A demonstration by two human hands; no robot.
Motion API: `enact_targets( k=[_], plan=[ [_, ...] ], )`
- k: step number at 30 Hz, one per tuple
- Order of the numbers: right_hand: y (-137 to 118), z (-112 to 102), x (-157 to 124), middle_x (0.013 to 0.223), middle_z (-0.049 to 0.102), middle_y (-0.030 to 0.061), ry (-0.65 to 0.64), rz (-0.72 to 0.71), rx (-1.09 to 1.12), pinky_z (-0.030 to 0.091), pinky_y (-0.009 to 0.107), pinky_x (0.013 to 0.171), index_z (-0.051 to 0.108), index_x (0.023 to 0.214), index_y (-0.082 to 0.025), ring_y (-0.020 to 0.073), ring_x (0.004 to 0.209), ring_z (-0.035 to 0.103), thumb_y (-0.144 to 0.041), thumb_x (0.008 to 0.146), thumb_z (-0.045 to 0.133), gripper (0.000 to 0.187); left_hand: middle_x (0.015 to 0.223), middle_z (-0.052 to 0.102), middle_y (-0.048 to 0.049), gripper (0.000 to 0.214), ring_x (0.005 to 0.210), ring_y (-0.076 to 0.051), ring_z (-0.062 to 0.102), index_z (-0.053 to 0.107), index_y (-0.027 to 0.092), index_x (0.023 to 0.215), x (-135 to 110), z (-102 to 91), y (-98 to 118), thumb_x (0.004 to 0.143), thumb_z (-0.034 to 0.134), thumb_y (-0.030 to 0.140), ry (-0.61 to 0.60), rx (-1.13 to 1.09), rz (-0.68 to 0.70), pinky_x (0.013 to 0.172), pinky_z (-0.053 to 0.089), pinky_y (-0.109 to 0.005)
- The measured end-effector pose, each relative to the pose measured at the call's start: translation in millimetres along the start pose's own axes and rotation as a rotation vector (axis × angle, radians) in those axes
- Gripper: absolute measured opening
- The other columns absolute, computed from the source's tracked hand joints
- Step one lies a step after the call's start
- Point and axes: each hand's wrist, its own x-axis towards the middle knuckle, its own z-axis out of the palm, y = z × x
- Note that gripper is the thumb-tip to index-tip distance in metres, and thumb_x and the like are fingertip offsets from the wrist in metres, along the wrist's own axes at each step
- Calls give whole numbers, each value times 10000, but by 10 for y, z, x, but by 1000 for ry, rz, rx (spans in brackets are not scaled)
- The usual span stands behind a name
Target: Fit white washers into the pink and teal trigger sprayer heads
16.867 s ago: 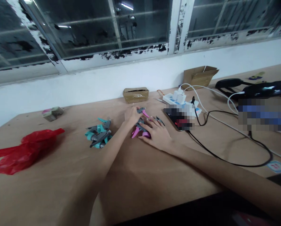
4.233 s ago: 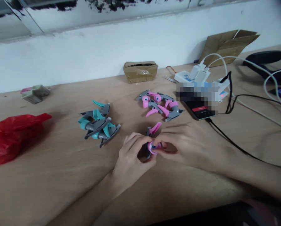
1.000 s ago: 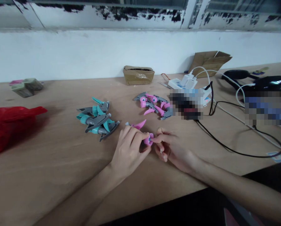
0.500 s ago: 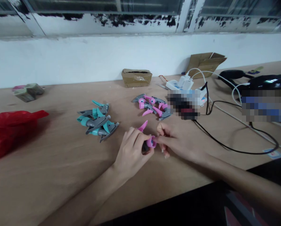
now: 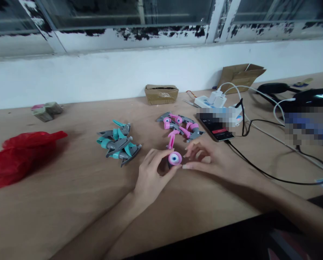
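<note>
My left hand (image 5: pixel 153 169) pinches a pink trigger spray head (image 5: pixel 178 154) between thumb and fingers. Its round collar faces me, showing a white inside with a blue centre, and the pink trigger points up and away. Just right of the collar is my right hand (image 5: pixel 204 157), its fingers curved and apart with nothing between them; whether a fingertip touches the rim I cannot tell. Behind the hands lies a group of pink and grey spray heads (image 5: pixel 180 126). To the left is a pile of teal and grey spray heads (image 5: pixel 119 143).
A red plastic bag (image 5: pixel 28 151) lies at the left, with small greenish blocks (image 5: pixel 46 112) behind it. Along the wall stand a small cardboard box (image 5: pixel 161 95) and an opened carton (image 5: pixel 238 77). A phone (image 5: pixel 217 128), power strip (image 5: pixel 204 101) and cables (image 5: pixel 258 173) occupy the right.
My right hand has drawn back from the collar and its fingers have spread. The spray head's collar has turned to face me. The whole view has shifted slightly.
</note>
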Motion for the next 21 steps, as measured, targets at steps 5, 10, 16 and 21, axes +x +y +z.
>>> enact_targets(
  k=[5,10,16,21],
  plan=[
    [105,61,83,1068,601,59,-46,-126,-295,467,399,837,516,1080,-243,231,959,578,-478,751,631,420,1051,645,-45,336,937,-182,611,552,228,1132,34,-27,-39,804,588,163,-16,-88,-171,817,497,-348],
    [234,-8,319,1116,585,85,79,-305,-543,390,441,941,571,1015,-233,265,1087,520,-466,800,581,317,858,652,-35,141,792,-156,645,515,172,920,40,23,-194,799,586,188,-33,-138,-320,721,530,-303],
    [515,-196,848,1277,500,141,120,-303,-735,294,476,1015,589,1088,-176,294,1214,421,-525,800,546,454,860,623,-30,158,764,-149,630,480,181,921,50,27,-234,812,578,239,-43,30,-326,702,521,-298],
    [594,-177,1296,1402,382,137,55,-219,-745,257,553,1014,427,1322,-254,343,1297,321,-699,714,500,757,816,622,-44,164,756,-213,617,510,173,856,53,-9,-197,785,620,271,-99,262,-324,681,487,-360]
  ],
)
